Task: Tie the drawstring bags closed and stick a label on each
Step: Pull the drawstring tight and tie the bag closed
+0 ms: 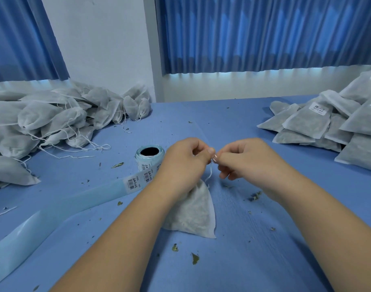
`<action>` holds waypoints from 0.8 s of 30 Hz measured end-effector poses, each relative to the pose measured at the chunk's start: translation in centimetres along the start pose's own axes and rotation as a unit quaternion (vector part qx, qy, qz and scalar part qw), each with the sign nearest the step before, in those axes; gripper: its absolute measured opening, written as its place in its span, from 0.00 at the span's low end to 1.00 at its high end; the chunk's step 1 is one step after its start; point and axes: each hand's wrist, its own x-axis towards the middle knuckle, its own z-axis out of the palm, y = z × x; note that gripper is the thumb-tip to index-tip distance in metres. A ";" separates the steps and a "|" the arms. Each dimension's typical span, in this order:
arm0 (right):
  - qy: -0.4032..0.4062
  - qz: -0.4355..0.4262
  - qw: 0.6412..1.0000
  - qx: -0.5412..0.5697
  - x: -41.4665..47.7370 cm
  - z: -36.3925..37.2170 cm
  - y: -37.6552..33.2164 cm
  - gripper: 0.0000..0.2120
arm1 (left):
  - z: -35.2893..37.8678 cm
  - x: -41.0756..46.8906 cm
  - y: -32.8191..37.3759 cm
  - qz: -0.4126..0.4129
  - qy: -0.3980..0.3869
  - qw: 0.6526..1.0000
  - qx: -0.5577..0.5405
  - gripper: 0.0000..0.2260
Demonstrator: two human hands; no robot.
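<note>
A heap of unlabelled bags [43, 121] with loose strings lies at the far left of the blue table [264, 260]. Next comes the label roll [150, 158], its backing strip [75, 199] trailing toward the near left edge. At the centre, the left hand [184, 163] has its fingers curled and pinches the drawstring [210, 173]. The right hand [241, 159] pinches it too, fingertips almost meeting. Beneath them lies the bag [193, 213], its long axis running away from the person: gathered neck pointing away, wide bottom nearest. A stack of labelled bags [327, 123] sits far right.
</note>
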 end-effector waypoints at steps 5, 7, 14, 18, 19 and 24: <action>0.002 -0.003 1.000 0.007 -0.1 -0.3 0.0 0.07 | -0.7 -0.2 0.3 -0.077 -0.102 0.987 -0.095 0.14; 0.012 -0.011 1.000 -0.005 -0.1 -0.3 0.0 0.07 | -0.9 -0.3 0.3 -0.116 -0.131 0.973 -0.151 0.15; 0.001 -0.036 0.999 -0.016 -0.5 -0.5 -0.4 0.06 | -1.4 0.2 0.0 -0.181 -0.173 0.925 -0.284 0.14; 0.009 -0.046 0.998 -0.038 -0.5 -0.5 -0.3 0.06 | -1.5 0.4 -0.2 -0.199 -0.193 0.914 -0.297 0.11; 0.015 -0.052 0.997 -0.047 -0.5 -0.4 -0.3 0.06 | -1.5 0.4 -0.3 -0.201 -0.196 0.914 -0.294 0.11; 0.045 -0.079 0.994 -0.064 -0.3 -0.2 0.0 0.06 | -1.5 0.5 -0.4 -0.194 -0.195 0.918 -0.285 0.11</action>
